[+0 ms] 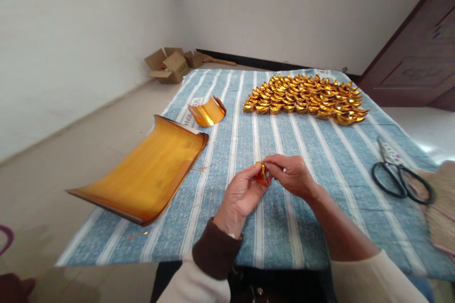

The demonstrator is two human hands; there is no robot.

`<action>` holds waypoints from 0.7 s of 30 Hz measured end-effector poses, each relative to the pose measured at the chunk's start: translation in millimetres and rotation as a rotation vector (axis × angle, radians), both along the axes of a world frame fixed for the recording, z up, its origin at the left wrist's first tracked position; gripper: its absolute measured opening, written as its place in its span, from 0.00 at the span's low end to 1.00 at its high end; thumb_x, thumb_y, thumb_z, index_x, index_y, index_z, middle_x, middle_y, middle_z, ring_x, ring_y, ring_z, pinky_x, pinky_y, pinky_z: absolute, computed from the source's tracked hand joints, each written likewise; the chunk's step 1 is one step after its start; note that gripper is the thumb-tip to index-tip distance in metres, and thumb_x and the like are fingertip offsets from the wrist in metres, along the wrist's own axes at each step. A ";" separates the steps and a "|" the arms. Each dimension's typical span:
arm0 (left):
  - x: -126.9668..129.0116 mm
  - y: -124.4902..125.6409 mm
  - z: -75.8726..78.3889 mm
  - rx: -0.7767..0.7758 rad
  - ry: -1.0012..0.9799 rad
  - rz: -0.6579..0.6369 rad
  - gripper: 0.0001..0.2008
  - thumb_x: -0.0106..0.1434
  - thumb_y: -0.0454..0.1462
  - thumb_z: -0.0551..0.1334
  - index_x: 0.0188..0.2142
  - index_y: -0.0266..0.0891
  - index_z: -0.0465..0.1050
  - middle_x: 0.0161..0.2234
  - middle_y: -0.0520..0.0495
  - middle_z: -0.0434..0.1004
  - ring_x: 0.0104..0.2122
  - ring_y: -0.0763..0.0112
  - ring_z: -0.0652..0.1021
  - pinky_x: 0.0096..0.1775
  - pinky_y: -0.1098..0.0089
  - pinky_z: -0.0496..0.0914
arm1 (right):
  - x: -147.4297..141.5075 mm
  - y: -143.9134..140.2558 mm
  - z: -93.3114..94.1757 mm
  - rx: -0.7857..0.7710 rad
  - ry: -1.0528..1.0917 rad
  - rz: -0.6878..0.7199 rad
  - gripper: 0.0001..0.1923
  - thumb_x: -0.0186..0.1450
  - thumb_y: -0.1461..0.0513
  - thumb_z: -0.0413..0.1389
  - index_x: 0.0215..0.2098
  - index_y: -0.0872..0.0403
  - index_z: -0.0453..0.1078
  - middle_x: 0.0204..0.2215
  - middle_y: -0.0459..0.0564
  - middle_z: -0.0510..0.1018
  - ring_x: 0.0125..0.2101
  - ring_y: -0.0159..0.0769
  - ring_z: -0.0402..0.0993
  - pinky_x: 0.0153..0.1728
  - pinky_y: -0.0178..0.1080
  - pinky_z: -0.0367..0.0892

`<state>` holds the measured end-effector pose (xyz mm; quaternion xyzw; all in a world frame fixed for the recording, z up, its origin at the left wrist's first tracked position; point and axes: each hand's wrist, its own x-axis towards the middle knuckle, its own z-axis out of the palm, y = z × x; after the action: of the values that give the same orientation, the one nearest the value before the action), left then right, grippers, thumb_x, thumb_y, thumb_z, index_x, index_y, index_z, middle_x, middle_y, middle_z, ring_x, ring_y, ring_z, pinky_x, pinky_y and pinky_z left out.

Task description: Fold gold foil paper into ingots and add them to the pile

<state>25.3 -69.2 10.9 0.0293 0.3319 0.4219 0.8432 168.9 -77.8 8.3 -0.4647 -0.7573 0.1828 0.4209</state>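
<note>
Between both hands, near the middle of the table, is a small folded piece of gold foil paper. My left hand grips it from the left with closed fingers. The fingertips of my right hand pinch its right edge. Parts of the piece are hidden by the fingers. Beyond the hands, at the back right, rows of folded gold paper ingots stand packed together. A large stack of gold paper sheets lies curled to the left, and a smaller curved stack of cut gold paper sits behind it.
Black-handled scissors lie on the right of the striped tablecloth, beside a beige woven thing. An open cardboard box stands on the floor at the back left. A brown door is at the far right.
</note>
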 end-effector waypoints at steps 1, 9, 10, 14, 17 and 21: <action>0.0 0.1 -0.3 0.005 0.000 -0.003 0.09 0.61 0.24 0.57 0.28 0.30 0.75 0.28 0.45 0.77 0.29 0.74 0.77 0.36 0.73 0.71 | -0.1 0.1 -0.8 0.001 -0.013 -0.002 0.12 0.68 0.62 0.50 0.33 0.54 0.76 0.25 0.45 0.79 0.24 0.27 0.74 0.27 0.29 0.65; -0.8 -0.3 -1.7 0.031 -0.009 -0.004 0.07 0.60 0.24 0.60 0.29 0.30 0.75 0.27 0.45 0.77 0.27 0.74 0.77 0.35 0.74 0.71 | 0.0 -1.0 0.7 -0.010 0.056 0.009 0.11 0.68 0.61 0.51 0.37 0.54 0.76 0.25 0.44 0.79 0.22 0.26 0.72 0.26 0.30 0.67; -0.4 -0.9 -0.8 0.032 -0.011 -0.005 0.07 0.60 0.24 0.60 0.29 0.30 0.75 0.27 0.45 0.77 0.27 0.74 0.77 0.35 0.74 0.71 | 0.4 -1.8 1.8 -0.033 0.094 0.035 0.10 0.67 0.61 0.52 0.37 0.54 0.76 0.26 0.44 0.79 0.22 0.26 0.72 0.26 0.30 0.67; 1.4 -4.5 2.5 0.048 0.003 -0.026 0.09 0.60 0.23 0.58 0.28 0.30 0.75 0.27 0.45 0.77 0.27 0.74 0.76 0.35 0.73 0.72 | 2.3 -4.8 4.0 -0.153 0.224 0.110 0.10 0.66 0.61 0.53 0.35 0.55 0.76 0.24 0.45 0.78 0.20 0.26 0.71 0.22 0.29 0.68; 1.6 -7.6 3.1 0.043 0.000 -0.034 0.09 0.61 0.23 0.57 0.28 0.30 0.75 0.26 0.45 0.76 0.27 0.74 0.77 0.35 0.73 0.72 | 2.2 -7.2 4.6 -0.178 0.256 0.099 0.09 0.66 0.61 0.54 0.34 0.56 0.76 0.21 0.44 0.77 0.19 0.26 0.71 0.21 0.29 0.67; 0.9 -11.6 1.5 0.041 -0.012 -0.033 0.08 0.61 0.24 0.58 0.28 0.31 0.75 0.26 0.46 0.76 0.26 0.74 0.76 0.34 0.73 0.72 | -0.8 -12.2 6.2 -0.110 0.198 0.042 0.09 0.66 0.62 0.54 0.32 0.55 0.75 0.21 0.44 0.77 0.20 0.27 0.72 0.23 0.29 0.67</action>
<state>26.2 -80.8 12.4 0.0497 0.3177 0.4150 0.8511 168.1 -90.0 14.4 -0.4511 -0.7103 0.2779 0.4633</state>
